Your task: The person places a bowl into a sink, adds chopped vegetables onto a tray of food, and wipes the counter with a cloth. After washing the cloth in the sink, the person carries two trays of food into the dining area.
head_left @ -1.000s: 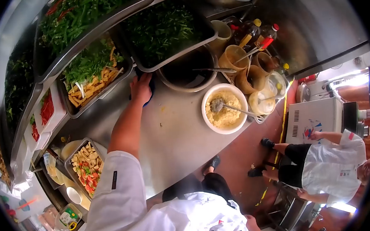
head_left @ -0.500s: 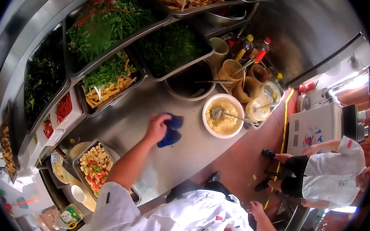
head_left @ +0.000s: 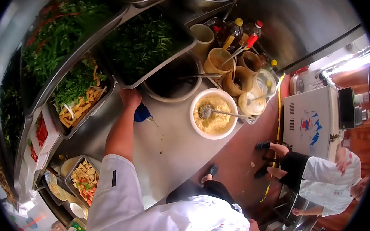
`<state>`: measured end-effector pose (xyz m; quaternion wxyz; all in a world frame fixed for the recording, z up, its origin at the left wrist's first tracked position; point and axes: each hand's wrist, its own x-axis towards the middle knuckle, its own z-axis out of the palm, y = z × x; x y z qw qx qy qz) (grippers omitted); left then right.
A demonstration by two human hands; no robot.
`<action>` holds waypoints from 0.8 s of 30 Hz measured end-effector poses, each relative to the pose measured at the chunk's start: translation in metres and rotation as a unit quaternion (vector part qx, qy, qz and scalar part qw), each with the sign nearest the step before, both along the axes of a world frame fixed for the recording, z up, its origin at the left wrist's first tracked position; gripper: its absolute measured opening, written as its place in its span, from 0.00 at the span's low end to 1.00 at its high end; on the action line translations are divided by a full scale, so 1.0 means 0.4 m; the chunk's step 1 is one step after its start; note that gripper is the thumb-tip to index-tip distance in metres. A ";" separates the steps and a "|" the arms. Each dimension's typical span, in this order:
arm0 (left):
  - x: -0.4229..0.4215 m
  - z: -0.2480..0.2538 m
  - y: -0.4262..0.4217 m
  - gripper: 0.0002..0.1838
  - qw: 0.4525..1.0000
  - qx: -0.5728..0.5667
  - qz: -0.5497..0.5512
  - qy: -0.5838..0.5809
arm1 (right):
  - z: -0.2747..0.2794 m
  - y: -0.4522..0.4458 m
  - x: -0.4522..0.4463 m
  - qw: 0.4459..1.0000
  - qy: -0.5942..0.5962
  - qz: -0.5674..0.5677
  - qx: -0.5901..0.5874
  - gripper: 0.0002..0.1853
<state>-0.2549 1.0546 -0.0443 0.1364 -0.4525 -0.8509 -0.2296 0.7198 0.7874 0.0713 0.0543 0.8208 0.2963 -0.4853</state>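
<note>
- Head view, the only one: left arm stretched forward over the metal worktop [head_left: 171, 159], left hand [head_left: 130, 97] reaching in at the near edge of the tray of chopped greens [head_left: 163, 64].
- Blue cloth [head_left: 141, 113] lies on the worktop, just beside the left wrist, part of it out of sight behind the arm.
- Left fingers hidden at the tray edge; cannot tell whether they grip the cloth, press it or are loose.
- Right hand out of frame, so its fingers cannot be read; only a bit of forearm shows low down.
- Step in hand, by my reading: wiping the worktop at its back edge, below the trays.
- Close by: dark pot [head_left: 174, 99] to the right of the hand; white bowl [head_left: 215, 136] of pale yellow mash further right, ladle [head_left: 224, 112] in it.
- A few small crumbs [head_left: 161, 152] lie on the open metal, apart from the cloth.
- Next move, as I judge it, calls for a flat, low palm, clear of tray rim and pot, the cloth drawn toward those crumbs.
</note>
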 end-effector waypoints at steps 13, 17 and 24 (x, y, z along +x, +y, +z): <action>0.172 0.099 -0.113 0.29 0.969 -0.111 -0.213 -0.054 | 0.103 0.143 -0.238 0.999 -0.004 -0.047 -0.013 0.12; 0.291 0.094 -0.173 0.30 0.930 -0.099 -0.347 -0.072 | 0.071 0.174 -0.239 1.000 0.004 -0.024 0.003 0.12; 0.293 0.148 -0.289 0.27 0.847 -0.088 -0.281 -0.443 | -0.003 0.186 -0.230 0.987 -0.019 0.154 0.050 0.15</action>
